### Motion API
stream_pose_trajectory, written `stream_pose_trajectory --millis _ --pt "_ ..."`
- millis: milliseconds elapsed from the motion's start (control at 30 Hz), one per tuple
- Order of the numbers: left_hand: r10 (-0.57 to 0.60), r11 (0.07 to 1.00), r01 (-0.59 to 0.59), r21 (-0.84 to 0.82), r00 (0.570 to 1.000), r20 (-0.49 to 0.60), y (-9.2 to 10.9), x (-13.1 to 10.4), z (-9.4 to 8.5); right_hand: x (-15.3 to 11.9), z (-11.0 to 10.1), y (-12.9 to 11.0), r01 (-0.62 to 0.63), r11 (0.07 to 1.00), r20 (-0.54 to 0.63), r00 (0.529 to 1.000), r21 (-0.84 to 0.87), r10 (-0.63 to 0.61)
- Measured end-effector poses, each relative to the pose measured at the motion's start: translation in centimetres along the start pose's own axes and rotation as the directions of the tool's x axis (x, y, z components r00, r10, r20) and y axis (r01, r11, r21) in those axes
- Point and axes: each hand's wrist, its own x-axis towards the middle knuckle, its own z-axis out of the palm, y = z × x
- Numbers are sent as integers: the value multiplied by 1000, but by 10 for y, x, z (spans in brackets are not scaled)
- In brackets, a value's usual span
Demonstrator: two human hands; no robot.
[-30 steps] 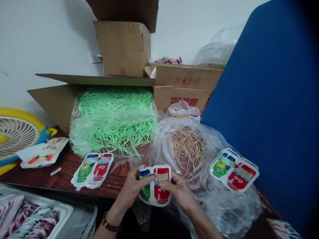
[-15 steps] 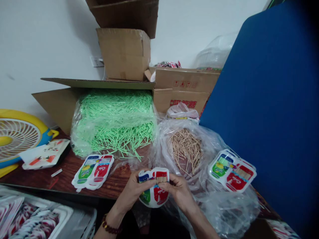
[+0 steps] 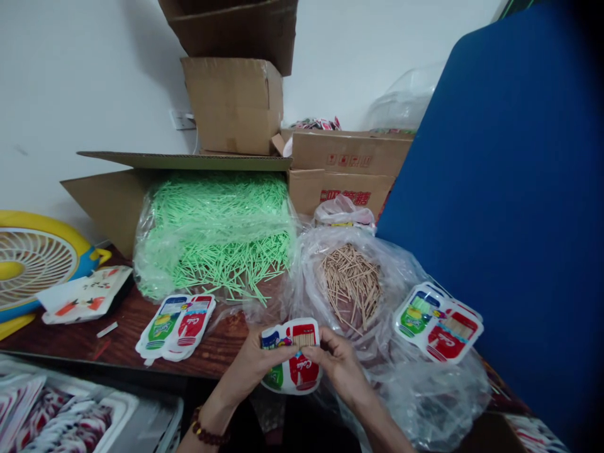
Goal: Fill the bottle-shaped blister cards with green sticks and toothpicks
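Observation:
Between both hands, at the table's front edge, is a printed candy packet with a green half and a red "Cola" half. Tan sticks show in the window of its red half. My left hand grips the packet's left side, thumb lying across the front. From the right, my right hand pinches it, thumb near the sticks. Just beyond my right hand, a pile of tan sticks lies in an open clear plastic bag. Green sticks fill another clear bag in a cardboard box, beyond my left hand.
Similar packets lie in a left stack and a right stack. A yellow and blue fan stands at far left, above a white tray of packets. Cardboard boxes line the wall; a blue panel blocks the right side.
The packet tilts slightly between my hands, and the tan sticks in its red half show a little more clearly. Both hands keep their hold, and the view shifts slightly.

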Motion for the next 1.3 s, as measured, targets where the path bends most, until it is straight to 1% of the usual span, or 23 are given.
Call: stream_pose_trajectory --millis 100,200,267,367,433,533,567,633,700,733,767,833,900,1033,1100,1200,1300 --pt "12 999 -13 40 1000 11 1 0 1 0 1 0 7 1000 -45 999 -15 -8" --pt "1 1000 -2 -14 1000 -19 2 0 3 -2 3 -2 3 999 -56 998 32 -1" --pt "-13 999 12 -43 1000 -20 3 0 5 -3 5 -4 -9 997 -60 998 72 13" --pt "-32 999 31 -40 999 -25 4 0 9 -4 7 -5 -18 994 -52 998 108 24" --pt "-33 999 31 -32 997 -70 4 1 10 -3 6 -6 -30 994 -34 999 103 34" --pt "-22 1000 22 -3 995 -101 2 1 10 -2 1 -11 -34 999 22 999 14 34" --pt "-17 1000 18 17 996 -92 1 1 10 -2 -1 -15 -3 999 21 1000 -41 3" --pt "-2 997 6 71 998 -60 0 1 10 -2 -5 -27 120 973 -39 991 -197 -130" --pt "25 989 -18 149 999 -45 1 0 11 -2 -8 -42 250 892 -81 950 -376 -301" --pt "43 980 -33 198 998 -45 1 -1 11 -1 -9 -50 298 840 -59 930 -453 -362" --pt "66 967 -51 251 997 -49 2 -1 12 -1 -9 -57 337 790 -10 918 -513 -397" --pt "122 931 -95 353 991 -55 3 -1 13 2 -9 -68 389 717 120 910 -578 -398" --pt "181 883 -144 447 983 -41 4 -2 13 6 -8 -73 417 673 214 906 -611 -367" --pt "247 755 -227 616 968 54 5 -3 11 13 -8 -78 428 593 299 903 -682 -308" --pt "254 703 -253 665 962 98 5 -4 10 15 -9 -82 430 533 352 903 -729 -246" --pt "261 658 -265 704 958 117 4 -5 9 15 -10 -90 432 473 423 896 -768 -132" --pt "291 641 -283 713 950 115 3 -6 8 16 -10 -95 450 448 448 886 -773 -118"
